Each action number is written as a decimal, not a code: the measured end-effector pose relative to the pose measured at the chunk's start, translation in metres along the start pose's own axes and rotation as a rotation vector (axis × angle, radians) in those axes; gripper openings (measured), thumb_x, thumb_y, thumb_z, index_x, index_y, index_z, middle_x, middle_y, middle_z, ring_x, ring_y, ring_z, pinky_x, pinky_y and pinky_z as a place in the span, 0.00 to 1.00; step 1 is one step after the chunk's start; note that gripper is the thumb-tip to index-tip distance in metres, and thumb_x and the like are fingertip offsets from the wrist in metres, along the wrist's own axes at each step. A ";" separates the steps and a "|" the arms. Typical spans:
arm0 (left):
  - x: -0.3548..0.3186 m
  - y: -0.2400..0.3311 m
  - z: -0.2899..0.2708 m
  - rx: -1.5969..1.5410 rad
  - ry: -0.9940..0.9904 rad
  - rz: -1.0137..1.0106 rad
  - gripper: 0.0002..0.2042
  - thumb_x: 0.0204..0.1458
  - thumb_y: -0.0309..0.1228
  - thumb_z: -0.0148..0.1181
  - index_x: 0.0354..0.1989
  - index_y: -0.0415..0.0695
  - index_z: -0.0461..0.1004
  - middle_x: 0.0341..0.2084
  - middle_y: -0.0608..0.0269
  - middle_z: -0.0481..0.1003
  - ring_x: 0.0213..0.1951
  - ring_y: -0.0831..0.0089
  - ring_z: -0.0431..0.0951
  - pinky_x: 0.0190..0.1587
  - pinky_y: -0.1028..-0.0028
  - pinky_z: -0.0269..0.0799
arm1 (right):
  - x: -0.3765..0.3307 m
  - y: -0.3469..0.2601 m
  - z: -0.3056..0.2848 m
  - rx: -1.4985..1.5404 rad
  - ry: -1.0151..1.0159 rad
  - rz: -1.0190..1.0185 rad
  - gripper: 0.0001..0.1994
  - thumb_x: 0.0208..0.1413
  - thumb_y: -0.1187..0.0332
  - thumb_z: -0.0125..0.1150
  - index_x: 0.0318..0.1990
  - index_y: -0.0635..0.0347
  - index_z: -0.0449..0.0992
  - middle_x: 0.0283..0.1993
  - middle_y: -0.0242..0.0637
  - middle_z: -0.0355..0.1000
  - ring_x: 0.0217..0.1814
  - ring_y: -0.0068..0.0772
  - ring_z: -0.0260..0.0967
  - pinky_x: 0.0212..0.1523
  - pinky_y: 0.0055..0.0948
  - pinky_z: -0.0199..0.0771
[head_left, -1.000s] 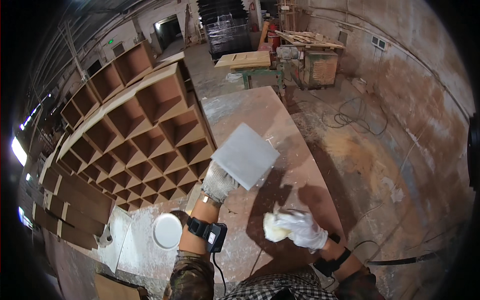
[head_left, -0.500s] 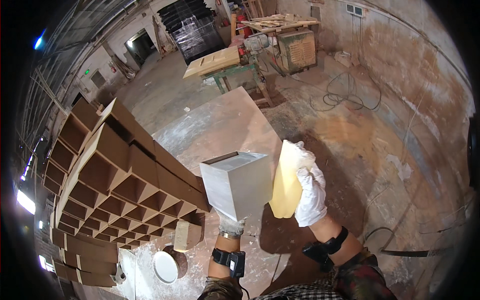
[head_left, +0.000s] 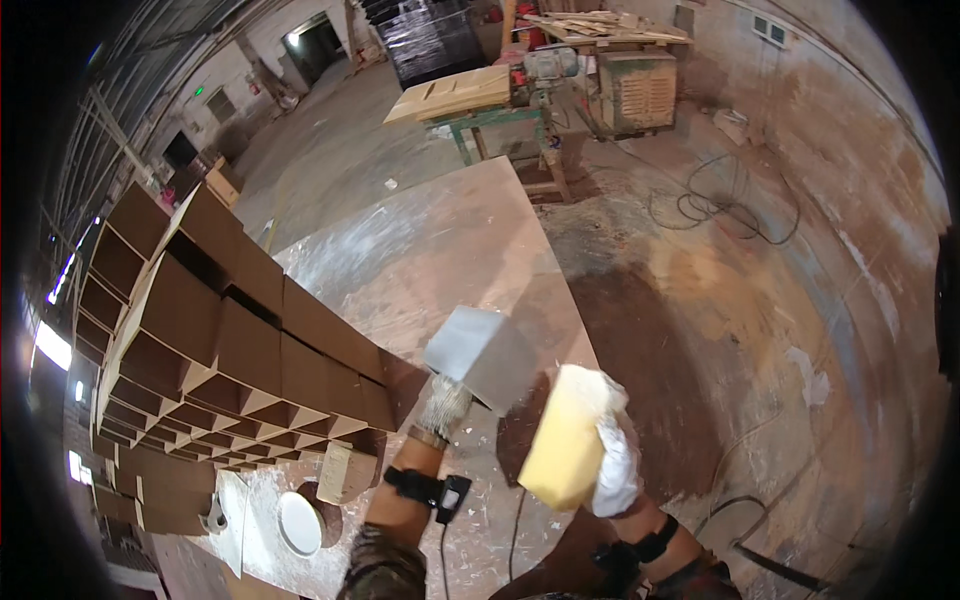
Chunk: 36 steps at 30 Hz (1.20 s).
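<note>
My left hand point(head_left: 445, 405), in a knitted grey glove, holds a grey-coated box point(head_left: 466, 343) from its near side, over the work board. The box is tilted, and most of the fingers on it are hidden. To the right, my right hand point(head_left: 617, 455), in a white glove, grips a thick yellow sponge block point(head_left: 562, 440) by its right side. A gap lies between the sponge and the box. Left of my left hand stands a stack of brown open-fronted boxes point(head_left: 330, 365). A pale block point(head_left: 347, 472) and a round white dish point(head_left: 300, 524) lie nearer me.
The large work board point(head_left: 430, 235) reaches away from me, whitish marks on it. Beyond it stand a green-legged machine bench point(head_left: 470, 120) with planks and a metal cabinet point(head_left: 637, 92). Cables point(head_left: 715, 205) coil on the floor at right, beside a stained wall point(head_left: 830, 130).
The grey box has turned over in my left hand, so its recessed top no longer shows. My right hand and the sponge have come down nearer me. The view has shifted.
</note>
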<state>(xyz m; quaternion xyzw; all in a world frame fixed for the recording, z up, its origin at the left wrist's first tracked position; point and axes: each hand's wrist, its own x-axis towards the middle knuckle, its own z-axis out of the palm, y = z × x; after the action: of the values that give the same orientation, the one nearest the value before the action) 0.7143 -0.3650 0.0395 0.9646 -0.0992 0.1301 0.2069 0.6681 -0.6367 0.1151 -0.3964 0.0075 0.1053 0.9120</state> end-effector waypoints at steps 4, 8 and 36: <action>0.028 -0.032 0.005 0.359 -0.412 0.106 0.13 0.49 0.33 0.51 0.40 0.46 0.78 0.33 0.53 0.78 0.36 0.60 0.79 0.38 0.64 0.75 | -0.001 0.015 -0.080 0.103 0.069 0.094 0.24 0.61 0.55 0.49 0.58 0.61 0.64 0.53 0.37 0.69 0.51 0.33 0.70 0.52 0.33 0.72; 0.087 -0.001 0.005 0.373 -0.740 -0.173 0.18 0.54 0.42 0.47 0.45 0.48 0.78 0.44 0.58 0.77 0.50 0.61 0.76 0.52 0.63 0.70 | 0.002 0.016 -0.133 0.383 0.156 0.426 0.34 0.55 0.41 0.52 0.61 0.57 0.61 0.58 0.40 0.66 0.56 0.43 0.67 0.56 0.47 0.69; -0.098 0.013 -0.083 0.086 0.184 0.063 0.19 0.47 0.29 0.65 0.50 0.45 0.72 0.47 0.55 0.74 0.52 0.54 0.72 0.54 0.60 0.68 | -0.042 0.047 -0.102 0.220 0.000 0.602 0.35 0.53 0.44 0.57 0.59 0.64 0.63 0.52 0.51 0.69 0.49 0.48 0.72 0.49 0.45 0.75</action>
<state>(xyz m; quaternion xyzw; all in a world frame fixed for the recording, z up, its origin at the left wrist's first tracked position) 0.6007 -0.3276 0.0890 0.9529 -0.1044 0.2287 0.1694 0.6249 -0.6868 0.0154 -0.2752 0.1356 0.3689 0.8774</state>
